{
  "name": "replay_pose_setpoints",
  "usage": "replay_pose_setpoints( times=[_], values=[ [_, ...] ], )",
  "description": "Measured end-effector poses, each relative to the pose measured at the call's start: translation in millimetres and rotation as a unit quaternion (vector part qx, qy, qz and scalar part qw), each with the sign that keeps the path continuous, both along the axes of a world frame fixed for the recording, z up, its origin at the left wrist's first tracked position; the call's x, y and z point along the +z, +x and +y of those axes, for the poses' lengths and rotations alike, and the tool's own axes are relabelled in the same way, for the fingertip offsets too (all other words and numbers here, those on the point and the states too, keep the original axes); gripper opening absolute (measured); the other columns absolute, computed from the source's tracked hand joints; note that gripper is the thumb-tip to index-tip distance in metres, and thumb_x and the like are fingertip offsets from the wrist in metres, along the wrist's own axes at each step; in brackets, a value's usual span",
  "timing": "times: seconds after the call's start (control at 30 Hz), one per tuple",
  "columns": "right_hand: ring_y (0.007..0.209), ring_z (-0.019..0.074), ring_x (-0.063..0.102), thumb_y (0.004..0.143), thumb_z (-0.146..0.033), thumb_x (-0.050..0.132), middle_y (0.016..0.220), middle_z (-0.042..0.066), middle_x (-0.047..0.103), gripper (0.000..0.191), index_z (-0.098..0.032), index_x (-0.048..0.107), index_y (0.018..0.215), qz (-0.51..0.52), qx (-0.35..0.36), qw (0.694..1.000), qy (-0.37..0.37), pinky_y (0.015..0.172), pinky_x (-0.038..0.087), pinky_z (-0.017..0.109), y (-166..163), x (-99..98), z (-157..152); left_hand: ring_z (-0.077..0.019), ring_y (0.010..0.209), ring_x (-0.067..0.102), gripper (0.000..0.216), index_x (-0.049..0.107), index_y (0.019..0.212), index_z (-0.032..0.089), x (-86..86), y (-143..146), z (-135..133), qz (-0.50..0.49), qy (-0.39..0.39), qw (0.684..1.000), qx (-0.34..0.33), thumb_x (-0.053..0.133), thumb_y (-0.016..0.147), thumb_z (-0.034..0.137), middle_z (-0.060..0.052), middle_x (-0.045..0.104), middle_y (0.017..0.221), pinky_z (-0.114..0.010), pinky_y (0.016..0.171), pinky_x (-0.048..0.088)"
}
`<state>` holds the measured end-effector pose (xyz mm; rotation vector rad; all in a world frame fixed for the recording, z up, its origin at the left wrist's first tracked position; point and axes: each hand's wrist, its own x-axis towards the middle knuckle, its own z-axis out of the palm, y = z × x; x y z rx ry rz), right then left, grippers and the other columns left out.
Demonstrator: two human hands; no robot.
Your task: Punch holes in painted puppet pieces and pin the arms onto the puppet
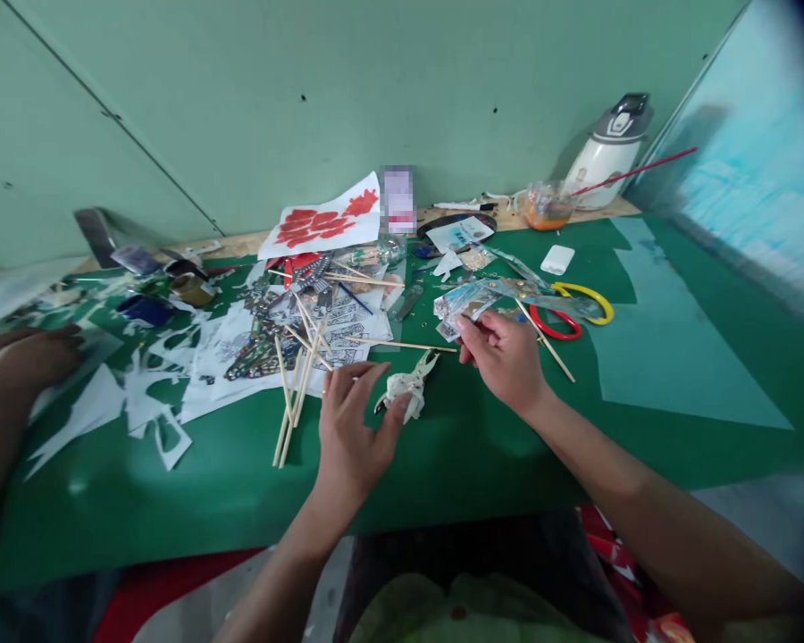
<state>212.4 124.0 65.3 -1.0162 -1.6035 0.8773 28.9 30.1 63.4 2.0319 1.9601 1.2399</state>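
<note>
My left hand (355,429) is over the green table with thumb and fingers apart, holding nothing. Its thumb overlaps the handles of small pliers (408,386), which are wrapped in white material and lie with the jaws pointing away. Further right, my right hand (506,357) pinches the near edge of a small clear plastic bag (450,311) among similar packets. Scissors (569,313) with one red and one yellow handle lie just beyond that hand. A thin wooden stick (402,345) stretches between my hands, and another stick (555,350) is under the scissors.
Wooden sticks (299,384) lie over printed sheets (228,330) on the left. Paint jars (146,308) and paper scraps (154,402) are beyond, near another person's hand (40,353). A glass of orange liquid (548,207) holding a red stick and a white thermos (607,147) stand at the back right.
</note>
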Motion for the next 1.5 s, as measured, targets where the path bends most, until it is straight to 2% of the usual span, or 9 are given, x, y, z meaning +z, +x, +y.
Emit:
replay_pose_setpoints(
  times=[0.07, 0.1, 0.23, 0.33, 0.5, 0.63, 0.83, 0.97, 1.5],
  values=[
    [0.047, 0.0124, 0.049, 0.090, -0.038, 0.052, 0.050, -0.002, 0.053, 0.033, -0.023, 0.048, 0.061, -0.019, -0.003, 0.999, 0.030, 0.052, 0.039, 0.027, -1.4, 3.1, 3.8, -0.0212, 0.090, 0.061, 0.026, 0.067, 0.105, 0.021, 13.6, 11.2, 16.8, -0.174, -0.063, 0.982, -0.029, 0.060, 0.086, 0.037, -0.008, 0.065, 0.102, -0.037, 0.079, 0.051],
    [0.048, 0.0125, 0.049, 0.090, -0.038, 0.052, 0.051, -0.001, 0.053, 0.034, -0.022, 0.048, 0.060, -0.032, -0.006, 0.998, 0.044, 0.052, 0.038, 0.027, -2.2, 4.7, 5.8, -0.0199, 0.087, 0.062, 0.027, 0.067, 0.105, 0.019, 18.7, 17.0, 26.9, -0.282, -0.107, 0.952, -0.057, 0.061, 0.085, 0.036, -0.008, 0.066, 0.099, -0.035, 0.075, 0.051],
    [0.051, 0.0119, 0.044, 0.089, -0.038, 0.054, 0.052, -0.002, 0.049, 0.034, -0.021, 0.046, 0.061, -0.058, -0.021, 0.995, 0.081, 0.052, 0.035, 0.027, -3.6, 10.3, 14.8, -0.0149, 0.079, 0.063, 0.020, 0.068, 0.089, 0.013, 25.0, 36.7, 62.5, -0.591, -0.215, 0.763, -0.150, 0.071, 0.077, 0.028, -0.006, 0.066, 0.087, -0.026, 0.069, 0.049],
    [0.051, 0.0113, 0.044, 0.089, -0.038, 0.055, 0.053, -0.002, 0.049, 0.032, -0.020, 0.048, 0.063, -0.059, -0.016, 0.995, 0.074, 0.052, 0.034, 0.026, -2.8, 12.5, 21.4, -0.0085, 0.066, 0.057, 0.015, 0.063, 0.074, 0.013, 20.8, 43.0, 73.9, -0.662, -0.183, 0.716, -0.125, 0.076, 0.070, 0.019, 0.000, 0.059, 0.072, -0.021, 0.063, 0.045],
    [0.051, 0.0106, 0.046, 0.090, -0.037, 0.054, 0.054, -0.002, 0.050, 0.032, -0.020, 0.050, 0.064, -0.058, 0.004, 0.997, 0.051, 0.052, 0.035, 0.025, -4.5, 11.7, 26.7, -0.0099, 0.071, 0.059, 0.015, 0.063, 0.082, 0.013, 14.7, 43.4, 78.6, -0.696, -0.210, 0.668, -0.159, 0.074, 0.072, 0.015, -0.002, 0.062, 0.077, -0.022, 0.068, 0.046],
    [0.050, 0.0105, 0.047, 0.089, -0.036, 0.056, 0.054, -0.002, 0.051, 0.028, -0.019, 0.054, 0.066, -0.044, 0.012, 0.999, 0.024, 0.051, 0.036, 0.025, -8.5, 8.4, 26.8, -0.0094, 0.069, 0.059, 0.012, 0.063, 0.078, 0.013, 7.8, 42.5, 84.2, -0.701, -0.212, 0.660, -0.168, 0.073, 0.073, 0.016, -0.002, 0.062, 0.073, -0.021, 0.067, 0.044],
    [0.050, 0.0108, 0.053, 0.084, -0.038, 0.062, 0.058, -0.002, 0.058, 0.023, -0.018, 0.061, 0.074, 0.067, 0.055, 0.988, -0.129, 0.047, 0.039, 0.024, -11.7, 0.5, 30.8, -0.0108, 0.071, 0.060, 0.010, 0.062, 0.078, 0.012, -2.6, 39.8, 88.3, -0.708, -0.219, 0.649, -0.174, 0.071, 0.076, 0.017, -0.003, 0.063, 0.073, -0.022, 0.068, 0.044],
    [0.049, 0.0097, 0.053, 0.082, -0.039, 0.065, 0.060, -0.002, 0.059, 0.023, -0.017, 0.063, 0.076, 0.099, 0.050, 0.979, -0.172, 0.046, 0.039, 0.023, -11.6, -3.4, 33.2, -0.0109, 0.072, 0.060, 0.008, 0.062, 0.079, 0.012, -4.7, 39.1, 87.8, -0.715, -0.221, 0.640, -0.176, 0.070, 0.077, 0.015, -0.003, 0.063, 0.074, -0.022, 0.070, 0.044],
    [0.046, 0.0097, 0.050, 0.085, -0.037, 0.061, 0.051, -0.004, 0.052, 0.027, -0.018, 0.056, 0.066, 0.002, 0.032, 0.994, -0.105, 0.043, 0.037, 0.023, -8.9, 0.3, 28.4, -0.0085, 0.069, 0.056, 0.009, 0.062, 0.080, 0.013, -7.2, 39.2, 90.6, -0.711, -0.239, 0.636, -0.180, 0.070, 0.078, 0.017, -0.001, 0.060, 0.075, -0.022, 0.069, 0.043]
  ],
)
